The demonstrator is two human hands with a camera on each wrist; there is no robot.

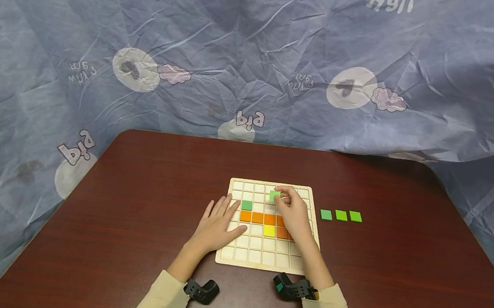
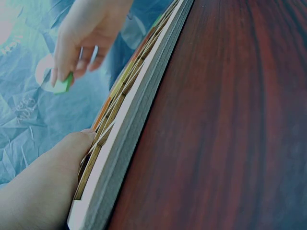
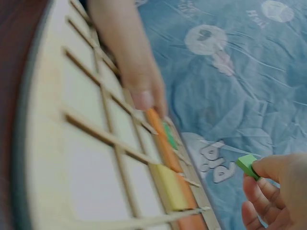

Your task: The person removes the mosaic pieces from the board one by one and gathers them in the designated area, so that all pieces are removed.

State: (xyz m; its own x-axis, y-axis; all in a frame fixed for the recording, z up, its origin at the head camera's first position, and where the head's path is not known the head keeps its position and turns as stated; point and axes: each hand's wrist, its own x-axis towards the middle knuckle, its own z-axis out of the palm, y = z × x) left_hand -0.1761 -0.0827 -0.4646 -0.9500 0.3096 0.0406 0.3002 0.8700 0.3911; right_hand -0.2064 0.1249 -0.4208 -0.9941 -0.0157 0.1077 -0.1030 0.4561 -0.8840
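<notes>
A wooden grid board (image 1: 254, 257) lies on the table with square tiles in some of its cells. Across its middle runs a row of orange tiles (image 1: 257, 218), partly covered by the right arm. Below that row sit a yellow tile (image 1: 269, 230) and a darker orange tile (image 1: 282, 233); a green tile (image 1: 246, 205) is just above its left end. My right hand (image 1: 292, 214) pinches a light green tile (image 3: 247, 165) between thumb and fingers, held over the board's upper part. Fingers spread, my left hand (image 1: 214, 228) rests on the board's left edge.
Three loose green tiles, a bluish-green one (image 1: 326, 214) and two brighter ones (image 1: 341, 215), lie in a line right of the board. The dark red-brown table (image 1: 133, 202) extends around it. A printed grey-blue cloth (image 1: 222, 46) hangs behind.
</notes>
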